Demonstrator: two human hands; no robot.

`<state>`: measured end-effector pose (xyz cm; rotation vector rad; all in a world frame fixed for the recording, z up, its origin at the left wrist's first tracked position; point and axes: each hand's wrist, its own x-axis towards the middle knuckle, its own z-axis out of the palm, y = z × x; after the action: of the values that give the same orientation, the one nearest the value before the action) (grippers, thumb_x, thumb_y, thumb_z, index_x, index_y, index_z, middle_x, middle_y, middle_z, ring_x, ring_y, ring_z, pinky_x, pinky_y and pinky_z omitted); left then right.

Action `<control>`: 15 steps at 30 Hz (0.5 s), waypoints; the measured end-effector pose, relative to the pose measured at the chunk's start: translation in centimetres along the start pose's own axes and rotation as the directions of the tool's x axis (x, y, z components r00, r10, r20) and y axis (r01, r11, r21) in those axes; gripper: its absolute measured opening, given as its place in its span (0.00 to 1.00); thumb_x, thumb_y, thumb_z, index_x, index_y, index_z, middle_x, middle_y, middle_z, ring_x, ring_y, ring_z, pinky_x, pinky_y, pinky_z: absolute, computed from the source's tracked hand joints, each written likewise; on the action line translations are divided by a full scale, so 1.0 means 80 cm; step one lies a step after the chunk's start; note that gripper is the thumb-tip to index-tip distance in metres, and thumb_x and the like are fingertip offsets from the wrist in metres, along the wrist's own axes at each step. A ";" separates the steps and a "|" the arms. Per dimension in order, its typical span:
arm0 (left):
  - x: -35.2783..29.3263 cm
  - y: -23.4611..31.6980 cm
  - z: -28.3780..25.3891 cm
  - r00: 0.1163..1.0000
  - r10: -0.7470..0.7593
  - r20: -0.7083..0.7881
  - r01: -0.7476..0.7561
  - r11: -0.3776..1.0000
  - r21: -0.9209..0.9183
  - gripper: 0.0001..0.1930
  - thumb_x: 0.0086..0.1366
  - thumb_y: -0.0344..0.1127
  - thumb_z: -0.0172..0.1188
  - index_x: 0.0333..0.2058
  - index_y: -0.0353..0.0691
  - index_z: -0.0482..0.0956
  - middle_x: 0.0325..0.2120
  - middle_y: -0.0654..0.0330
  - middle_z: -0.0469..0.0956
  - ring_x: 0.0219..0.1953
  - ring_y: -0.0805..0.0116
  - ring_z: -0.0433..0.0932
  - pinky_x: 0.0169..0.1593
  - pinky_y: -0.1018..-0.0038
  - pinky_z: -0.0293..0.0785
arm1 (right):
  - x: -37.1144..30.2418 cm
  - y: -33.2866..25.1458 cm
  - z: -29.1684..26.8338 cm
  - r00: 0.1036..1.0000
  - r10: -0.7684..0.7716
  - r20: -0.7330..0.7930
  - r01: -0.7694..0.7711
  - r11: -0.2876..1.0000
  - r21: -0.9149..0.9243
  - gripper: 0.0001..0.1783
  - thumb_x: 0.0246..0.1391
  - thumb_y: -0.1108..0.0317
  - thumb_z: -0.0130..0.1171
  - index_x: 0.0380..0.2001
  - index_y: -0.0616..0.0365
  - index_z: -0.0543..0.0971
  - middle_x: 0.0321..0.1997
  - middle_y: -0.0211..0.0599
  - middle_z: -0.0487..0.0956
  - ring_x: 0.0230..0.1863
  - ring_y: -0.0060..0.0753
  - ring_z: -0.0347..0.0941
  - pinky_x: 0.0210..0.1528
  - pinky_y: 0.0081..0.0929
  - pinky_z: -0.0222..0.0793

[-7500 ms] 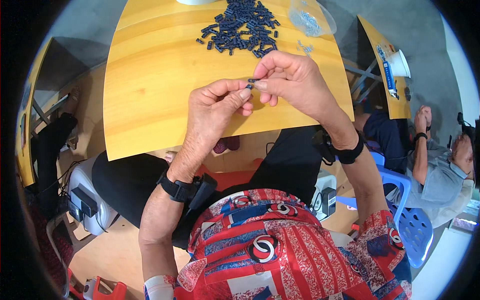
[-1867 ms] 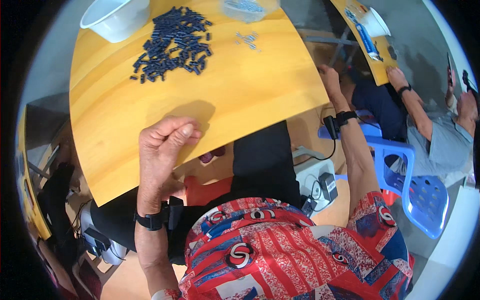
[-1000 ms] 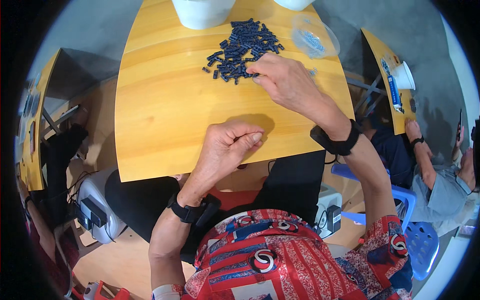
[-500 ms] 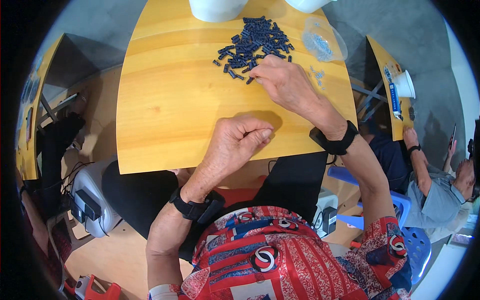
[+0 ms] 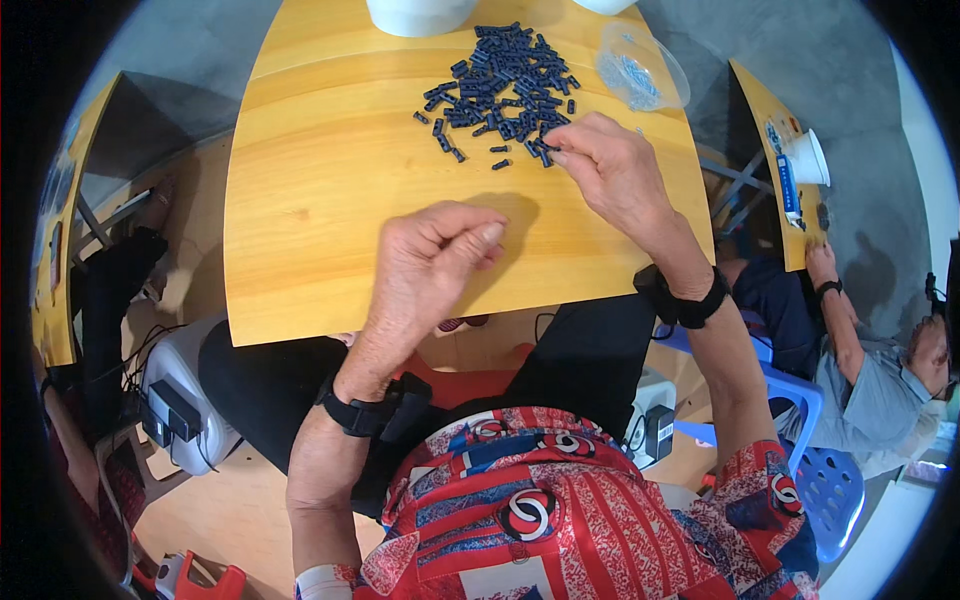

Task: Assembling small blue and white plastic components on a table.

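Note:
A heap of small dark blue parts [image 5: 500, 85] lies on the far side of the yellow wooden table [image 5: 320, 200]. My right hand [image 5: 610, 170] reaches to the heap's near right edge, its thumb and forefinger pinched on one small dark part. My left hand [image 5: 430, 265] hovers over the table's near edge, fingers curled with the thumb against the fingertips; whether it holds anything is hidden. Both wrists wear black bands.
A white tub [image 5: 420, 12] stands at the table's far edge, and a clear plastic dish [image 5: 640, 75] with small pale bits sits right of the heap. Another person [image 5: 860, 340] sits at a second yellow table [image 5: 780, 170] to my right. Cables and a box lie on the floor at left.
My right hand came back from the right side to the heap and closed its fingertips on a part. My left hand stayed curled over the near edge of the table.

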<state>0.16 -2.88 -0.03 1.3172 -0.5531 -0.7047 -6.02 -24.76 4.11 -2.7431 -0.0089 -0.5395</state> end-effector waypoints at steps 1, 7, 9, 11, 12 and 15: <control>0.002 0.005 -0.005 0.998 -0.010 -0.056 0.010 1.000 0.006 0.06 0.60 0.26 0.58 0.35 0.32 0.80 0.26 0.58 0.80 0.28 0.75 0.78 0.33 0.80 0.75 | -0.005 0.000 -0.003 1.000 0.008 0.014 -0.008 0.999 -0.045 0.08 0.46 0.75 0.58 0.33 0.61 0.79 0.28 0.38 0.75 0.28 0.37 0.73 0.31 0.28 0.67; 0.011 0.013 -0.037 0.980 0.010 -0.197 -0.005 1.000 0.027 0.08 0.61 0.29 0.58 0.37 0.32 0.80 0.26 0.58 0.80 0.27 0.76 0.77 0.32 0.81 0.75 | -0.026 -0.001 -0.009 0.989 0.149 0.005 -0.150 0.989 0.005 0.06 0.47 0.71 0.57 0.31 0.58 0.79 0.29 0.40 0.75 0.32 0.45 0.73 0.33 0.36 0.68; 0.012 0.010 -0.043 0.974 0.028 -0.227 -0.017 0.999 0.049 0.08 0.61 0.29 0.58 0.37 0.33 0.80 0.26 0.58 0.80 0.27 0.77 0.77 0.32 0.82 0.75 | -0.026 -0.001 -0.008 0.988 0.153 -0.014 -0.153 0.988 0.024 0.07 0.47 0.71 0.57 0.31 0.58 0.79 0.29 0.40 0.75 0.32 0.45 0.73 0.33 0.36 0.68; 0.011 0.010 -0.041 0.973 0.017 -0.229 -0.008 0.999 0.040 0.08 0.61 0.29 0.58 0.37 0.33 0.80 0.26 0.58 0.80 0.27 0.77 0.77 0.32 0.82 0.74 | -0.024 -0.001 -0.004 0.987 0.156 -0.033 -0.155 0.987 0.045 0.07 0.47 0.70 0.58 0.31 0.58 0.79 0.29 0.40 0.75 0.32 0.45 0.73 0.33 0.37 0.68; 0.011 0.009 -0.040 0.973 0.005 -0.232 0.003 0.999 0.034 0.08 0.61 0.30 0.58 0.37 0.33 0.80 0.26 0.58 0.80 0.27 0.77 0.77 0.32 0.82 0.74 | -0.023 -0.001 -0.001 0.989 0.143 -0.027 -0.142 0.989 0.036 0.07 0.47 0.69 0.58 0.31 0.58 0.79 0.28 0.40 0.75 0.32 0.45 0.73 0.33 0.37 0.68; 0.010 0.007 -0.037 0.981 0.036 -0.193 -0.023 0.997 0.070 0.08 0.61 0.30 0.58 0.37 0.32 0.80 0.26 0.59 0.80 0.27 0.77 0.76 0.31 0.82 0.74 | -0.017 -0.003 0.002 0.992 0.129 0.003 -0.129 0.991 -0.022 0.07 0.47 0.67 0.58 0.29 0.58 0.78 0.28 0.40 0.75 0.32 0.46 0.73 0.33 0.38 0.68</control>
<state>2.92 -1.47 -0.07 1.4206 -0.4409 -0.5292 -7.22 -24.40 3.57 -2.7423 0.1732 -0.5004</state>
